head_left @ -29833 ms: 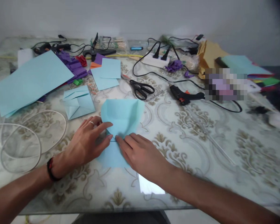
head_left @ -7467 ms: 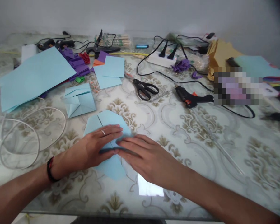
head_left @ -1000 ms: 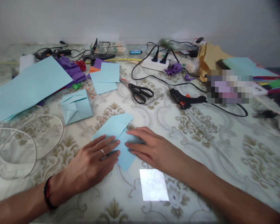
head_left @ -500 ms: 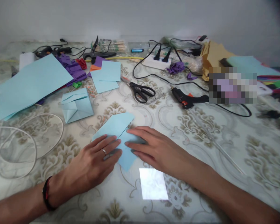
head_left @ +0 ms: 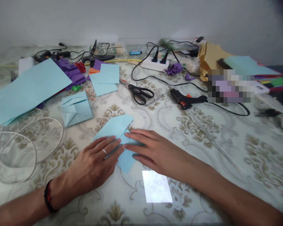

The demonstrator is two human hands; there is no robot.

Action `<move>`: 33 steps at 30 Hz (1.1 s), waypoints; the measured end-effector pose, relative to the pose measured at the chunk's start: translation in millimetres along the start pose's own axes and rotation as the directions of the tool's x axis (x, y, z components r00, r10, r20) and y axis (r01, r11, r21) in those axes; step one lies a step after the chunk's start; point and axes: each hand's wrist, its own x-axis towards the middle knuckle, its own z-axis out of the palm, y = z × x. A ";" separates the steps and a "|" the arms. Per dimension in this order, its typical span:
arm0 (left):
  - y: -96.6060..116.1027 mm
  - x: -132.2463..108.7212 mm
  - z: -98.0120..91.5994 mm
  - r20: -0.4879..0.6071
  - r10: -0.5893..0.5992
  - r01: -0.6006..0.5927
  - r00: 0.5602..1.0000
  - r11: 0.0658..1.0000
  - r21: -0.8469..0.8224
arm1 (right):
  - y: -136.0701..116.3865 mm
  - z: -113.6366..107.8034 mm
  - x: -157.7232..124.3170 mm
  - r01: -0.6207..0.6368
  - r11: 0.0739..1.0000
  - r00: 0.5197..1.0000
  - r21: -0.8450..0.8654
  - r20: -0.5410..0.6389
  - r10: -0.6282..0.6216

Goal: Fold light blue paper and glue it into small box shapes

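Close to me on the flower-patterned bench (head_left: 91,208), a bright white patch (head_left: 157,186) shows just below my right hand (head_left: 155,147). My left hand (head_left: 94,163), with a ring (head_left: 104,151) on one finger and a dark bracelet (head_left: 48,196) at the wrist, comes in from the other side. Both hands lie palm down with fingers stretched out, resting on the folded blue paper (head_left: 115,125) and not clamped on it; their fingertips come together, or nearly so, over its middle. The paper lies flat on the bench, one pointed end toward me, a fold line running up and right between my fingers.

To the left sits a loop of white wire (head_left: 35,160), and off to the right lies a thin clear stick (head_left: 215,146). Beyond the paper, on the left, I see a folded blue packet (head_left: 76,108); further right are black-handled scissors (head_left: 141,94) and a black glue gun (head_left: 187,99). Large blue sheets (head_left: 33,89) and smaller blue squares (head_left: 105,83) lie past the packet, near a heap of purple strips (head_left: 72,72). Farther back stand a white power strip (head_left: 155,64) with two black plugs in it, some brown paper (head_left: 211,56) and a blue marker (head_left: 135,53), then the wall (head_left: 141,18).
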 end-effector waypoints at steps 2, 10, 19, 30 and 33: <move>0.4 1.5 0.8 0.005 -0.005 0.005 1.000 1.000 0.022 | 1.0 -3.3 -1.1 0.005 1.000 1.000 -0.001 0.003 -0.005; 0.4 11.3 -0.3 -0.025 0.014 -0.013 1.000 0.998 0.055 | 1.6 -13.3 -15.2 -0.008 0.999 1.000 -0.051 0.016 0.009; -3.3 24.8 17.7 0.068 0.052 -0.048 0.996 0.997 -0.060 | 4.2 -2.6 -21.3 0.002 1.000 0.999 -0.024 -0.045 -0.003; -6.8 24.5 14.7 0.161 0.072 -0.067 0.984 0.997 -0.041 | 6.5 -6.8 -25.6 -0.004 0.997 0.998 -0.080 -0.056 -0.001; -7.4 24.7 14.4 0.159 0.072 -0.063 0.985 0.996 -0.062 | 6.2 -13.0 -28.5 -0.055 0.993 0.994 -0.101 -0.102 0.044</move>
